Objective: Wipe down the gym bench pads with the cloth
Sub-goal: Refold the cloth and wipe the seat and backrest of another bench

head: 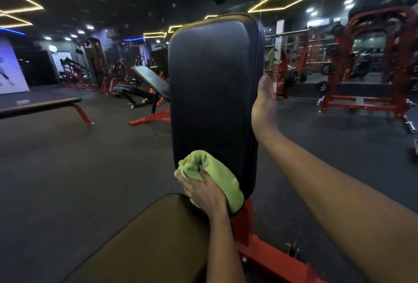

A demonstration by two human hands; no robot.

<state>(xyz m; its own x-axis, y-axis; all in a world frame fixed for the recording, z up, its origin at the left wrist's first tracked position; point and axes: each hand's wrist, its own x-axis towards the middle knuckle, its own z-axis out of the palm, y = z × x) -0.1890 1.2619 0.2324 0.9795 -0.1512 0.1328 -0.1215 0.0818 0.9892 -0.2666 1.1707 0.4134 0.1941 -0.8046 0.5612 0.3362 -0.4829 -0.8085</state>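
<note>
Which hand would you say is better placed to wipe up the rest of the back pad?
The left hand: it grips the green cloth against the bottom of the back pad, ready to sweep upward. The right hand lies flat on the pad's right edge, without a cloth.

Only the person's two arms show, both bare from the near edge of the view down to the fingertips. The left hand shows its back, with the knuckles standing out, on a lean forearm with a narrow wrist. The right hand is seen edge-on and slightly blurred. Its forearm looks broad and smooth where it is nearest the lens.
</note>
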